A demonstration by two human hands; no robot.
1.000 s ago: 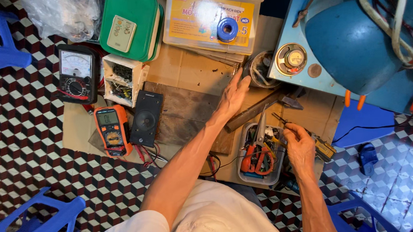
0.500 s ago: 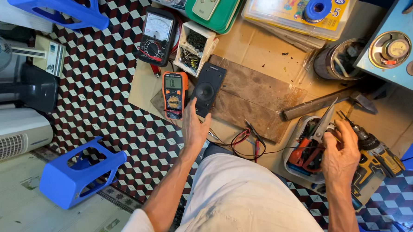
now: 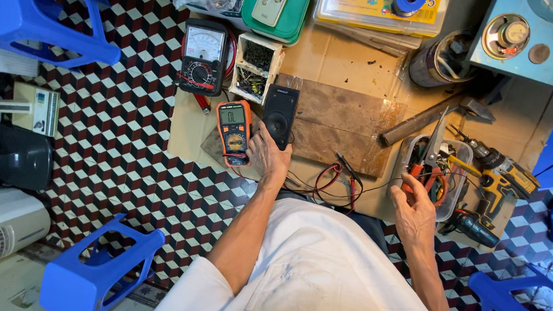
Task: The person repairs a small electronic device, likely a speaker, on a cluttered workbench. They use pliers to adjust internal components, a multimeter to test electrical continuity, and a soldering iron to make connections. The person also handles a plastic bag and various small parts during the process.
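My left hand [image 3: 268, 157] reaches forward over the cardboard and closes on the lower end of a small black speaker [image 3: 281, 112]. The speaker lies on a worn wooden board [image 3: 350, 124]. An orange digital multimeter [image 3: 234, 132] lies just left of this hand, touching its side. Red and black test leads [image 3: 333, 178] trail across the cardboard between my hands. My right hand [image 3: 416, 215] is lower right with its fingers apart. Its fingertips touch the near rim of a clear tool tray [image 3: 459, 150], beside red-handled pliers [image 3: 423, 177].
An analog meter [image 3: 202, 56], a white box of small parts [image 3: 257, 66], a green case [image 3: 276, 12] and a yellow packet with a blue spool [image 3: 385, 4] lie at the back. A hammer [image 3: 427, 121] and a yellow drill [image 3: 504, 173] are at the right. Blue stools [image 3: 92, 275] stand on the checkered floor.
My left hand has come back from the far right of the board to the black speaker and taken hold of it. My view has swung left. My right hand stays at the tool tray.
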